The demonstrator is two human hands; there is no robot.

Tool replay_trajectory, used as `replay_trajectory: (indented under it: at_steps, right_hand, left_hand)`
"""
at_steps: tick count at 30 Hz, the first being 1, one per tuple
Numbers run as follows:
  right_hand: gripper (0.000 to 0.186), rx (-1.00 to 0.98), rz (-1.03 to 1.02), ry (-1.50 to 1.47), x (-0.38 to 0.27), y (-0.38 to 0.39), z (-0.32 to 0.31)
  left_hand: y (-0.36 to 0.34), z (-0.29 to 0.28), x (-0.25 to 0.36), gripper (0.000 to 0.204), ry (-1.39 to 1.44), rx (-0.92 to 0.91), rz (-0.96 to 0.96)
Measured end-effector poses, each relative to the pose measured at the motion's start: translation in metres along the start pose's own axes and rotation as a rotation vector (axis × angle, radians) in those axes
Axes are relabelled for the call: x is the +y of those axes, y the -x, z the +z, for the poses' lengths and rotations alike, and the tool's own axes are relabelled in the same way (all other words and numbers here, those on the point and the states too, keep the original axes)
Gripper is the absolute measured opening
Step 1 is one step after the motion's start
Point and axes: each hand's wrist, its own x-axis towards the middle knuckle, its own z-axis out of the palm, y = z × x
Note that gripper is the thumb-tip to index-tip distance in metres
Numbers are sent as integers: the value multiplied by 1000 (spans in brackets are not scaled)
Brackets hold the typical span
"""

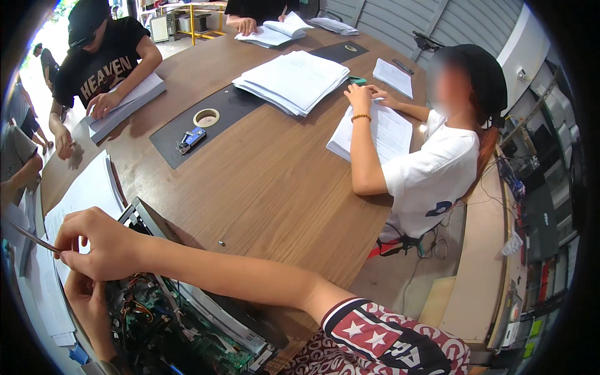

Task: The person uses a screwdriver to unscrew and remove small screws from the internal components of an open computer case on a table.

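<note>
My right hand [103, 245] is closed in a pinch on a thin metal tool [30, 236], which points out to the far left; its kind cannot be made out. Just below, my left hand [87, 303] is close against the right one, its fingertips mostly hidden behind it. Both hands are over the left side of an opened computer case [215, 306]. Inside the case are green circuit boards [209, 344] and bundled coloured wires [136, 300]. My right forearm passes across above the case.
Paper sheets [94, 184] lie beside the case. A small screw [221, 243] is on the wooden table [250, 200]. Farther off are a tape roll [206, 117], a blue stapler-like tool [190, 140] and a paper stack [290, 78]. Several people handle papers around the table.
</note>
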Motion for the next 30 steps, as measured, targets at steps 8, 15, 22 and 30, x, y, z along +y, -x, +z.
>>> replay_trajectory:
  at_steps: [8,15,22,30]
  right_hand:
    - [10,33,-43,72,6,0,-2]
    - [24,48,86,30,-8,0,-9]
    - [21,67,-23,18,7,-4,0]
    - [13,-110,50,41,-5,4,-3]
  left_hand:
    - [-1,15,7,25,40,30,35]
    - [2,11,14,28,-33,-76,6]
    - [-1,10,15,29,-39,-61,14]
    - [2,2,-8,35,7,15,57]
